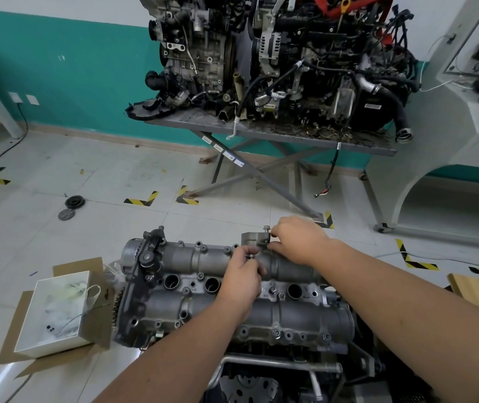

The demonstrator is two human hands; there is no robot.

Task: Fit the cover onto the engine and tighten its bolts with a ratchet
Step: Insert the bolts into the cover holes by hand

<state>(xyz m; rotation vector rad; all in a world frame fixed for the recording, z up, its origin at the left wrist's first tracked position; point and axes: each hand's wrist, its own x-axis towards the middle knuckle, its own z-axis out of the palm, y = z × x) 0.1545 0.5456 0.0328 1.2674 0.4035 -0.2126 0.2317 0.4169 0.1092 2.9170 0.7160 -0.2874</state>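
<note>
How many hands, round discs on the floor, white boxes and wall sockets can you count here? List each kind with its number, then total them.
Hands: 2 (left hand pinching a bolt, right hand pinching the bracket)
Round discs on the floor: 2
White box: 1
Wall sockets: 2
Total: 7

The engine [232,298] near the camera is bare cast metal, matt grey and slightly grainy, with darker plastic fittings at its left end. The small cover [254,238] at its far edge is the same dull grey metal (its bolt [266,228] looks a little brighter). To the left, a white box [55,312] with a smooth, faintly glossy face lies on brown cardboard [14,338]. The floor [101,170] is pale glazed tile, scuffed.
</note>
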